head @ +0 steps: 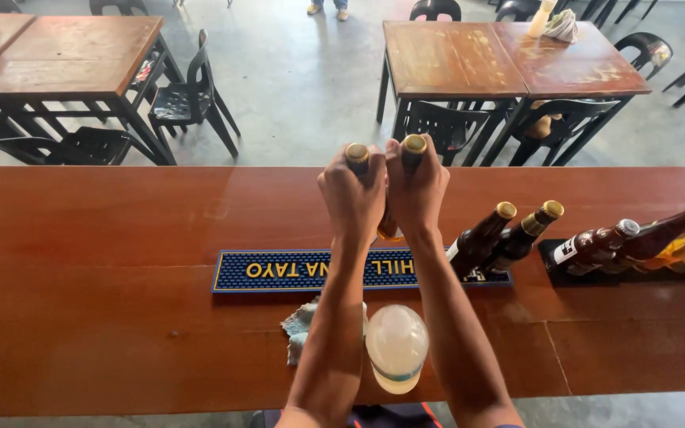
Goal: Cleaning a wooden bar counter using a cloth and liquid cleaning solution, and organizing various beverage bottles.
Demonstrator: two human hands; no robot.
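So both hands are up over the blue bar mat [279, 271], each one wrapped around the neck of a brown glass bottle. Left hand [352, 198] has its grip shut tight on the left bottle [357, 155], right hand [417, 190] is doing the same with the right bottle [414, 146]. Only the gold caps and a bit of amber body below the fists show, so I can't tell if the bottoms are sitting on the mat or lifted just above it. The two bottles are right beside each other, just past the far edge of the mat, and the knuckles look like they're touching.

Handling guess: glass, stiff, breakable, and they look capped, so probably full and fairly heavy for a neck hold. Glass can get slick if it's cold or wet, so a grip high on the neck under the cap lip seems sensible, since the lip stops it sliding through. Clinking the two together is the obvious risk with them this close.

Around the mat: two more capped brown bottles [501, 238] stand at its right end, and further right a dark mat [552, 261] holds several more bottles [636, 242]. On the near side of the blue mat there's a crumpled cloth [299, 329] and a pale round-topped container [396, 347], between the forearms. All of it sits on a long reddish wooden desk [81, 277]. Beyond the desk, wooden tables [509, 59] and black plastic chairs [188, 95] on a concrete floor.
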